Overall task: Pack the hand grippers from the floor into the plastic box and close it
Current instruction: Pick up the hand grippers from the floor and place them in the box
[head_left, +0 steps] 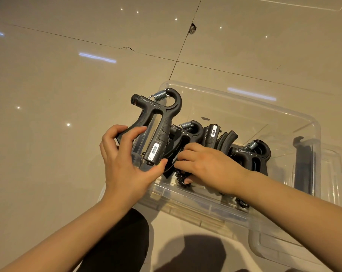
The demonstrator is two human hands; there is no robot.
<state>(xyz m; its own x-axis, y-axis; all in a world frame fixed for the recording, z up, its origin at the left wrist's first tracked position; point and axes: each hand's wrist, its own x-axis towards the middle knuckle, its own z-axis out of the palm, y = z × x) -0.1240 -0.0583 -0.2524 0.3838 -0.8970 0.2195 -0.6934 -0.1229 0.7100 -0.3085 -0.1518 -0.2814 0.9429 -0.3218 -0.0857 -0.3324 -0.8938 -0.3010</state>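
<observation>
A clear plastic box (283, 114) stands open on the tiled floor. Several black hand grippers with steel springs lie inside along its near side, one at the right (252, 154). My left hand (125, 161) holds another black hand gripper (158, 122) by its two handles, above the box's left rim, spring end pointing away from me. My right hand (205, 165) reaches into the box, its fingers curled onto a hand gripper (185, 138) lying there. That gripper's lower part is hidden under my hand.
The clear lid (283, 246) lies on the floor partly under the box's near right corner. A cracked tile joint (193, 29) runs across the glossy beige floor behind. My dark trouser knee (123, 242) shows at the bottom.
</observation>
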